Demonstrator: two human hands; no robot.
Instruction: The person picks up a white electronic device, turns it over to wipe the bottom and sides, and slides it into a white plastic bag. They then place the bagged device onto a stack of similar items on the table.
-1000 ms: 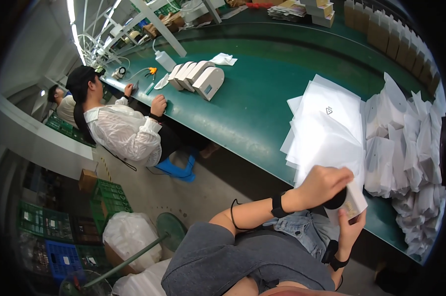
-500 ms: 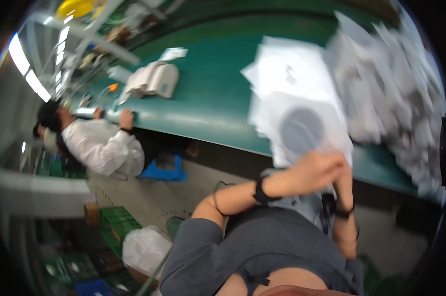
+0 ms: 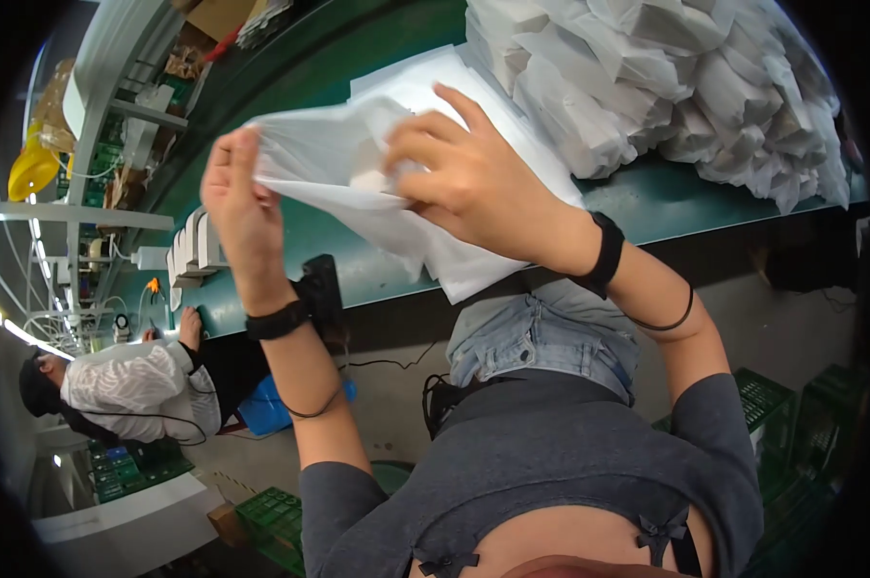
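Observation:
A translucent white plastic bag (image 3: 310,144) is stretched between my two hands above the green workbench. My left hand (image 3: 242,188) is closed on the bag's left end, thumb against fingers. At the bag's opposite side is my right hand (image 3: 464,178), its fingers curled at the bag and its outermost finger lifted away. The right fingertips are partly hidden, and something whitish shows beside them through the film. Under the bag lies a fanned stack of flat white bags (image 3: 483,260), reaching the bench's near edge.
A large heap of white, bag-wrapped packages (image 3: 647,77) covers the right side of the green bench (image 3: 637,202). Pale boxes (image 3: 196,249) stand at the left, near a seated co-worker in a white top (image 3: 131,390). Green crates (image 3: 276,525) sit on the floor.
My hands were close together at the stack's near edge. Now they are apart, raised over the bench, with a bag spread between them. My view has turned, shifting the scene.

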